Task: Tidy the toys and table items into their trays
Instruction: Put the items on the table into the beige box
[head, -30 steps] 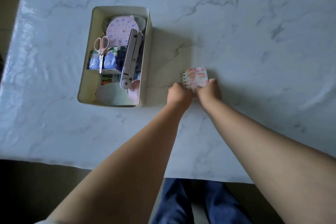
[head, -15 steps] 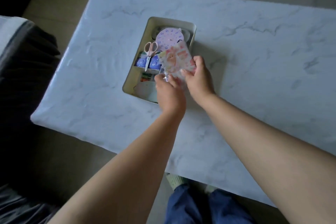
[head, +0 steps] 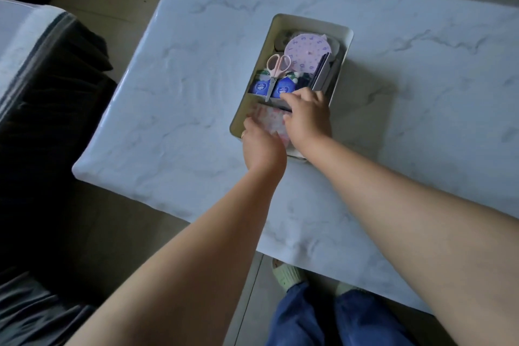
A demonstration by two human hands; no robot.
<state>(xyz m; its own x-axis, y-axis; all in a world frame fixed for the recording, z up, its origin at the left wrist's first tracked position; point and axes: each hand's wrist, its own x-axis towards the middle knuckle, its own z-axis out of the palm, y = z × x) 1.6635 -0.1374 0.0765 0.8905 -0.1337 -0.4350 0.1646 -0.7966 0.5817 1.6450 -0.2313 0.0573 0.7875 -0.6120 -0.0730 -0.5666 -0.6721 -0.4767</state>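
We seat the notebook (head: 271,121) in the tray's (head: 347,36) near compartment, below the scissors (head: 273,71). Both hands (head: 262,143) (head: 307,115) press it, fingers extended. Next, probably: release, withdraw.

White counter (head: 407,87) with grey marble veining; cream tray (head: 346,45); pale-pink-handled scissors (head: 276,69); lilac disc (head: 307,52) with purple numerals; blue cartons (head: 283,87) with white labels; pink-and-white patterned notebook (head: 271,119); blue trousers (head: 306,317); pale green slipper (head: 288,275).
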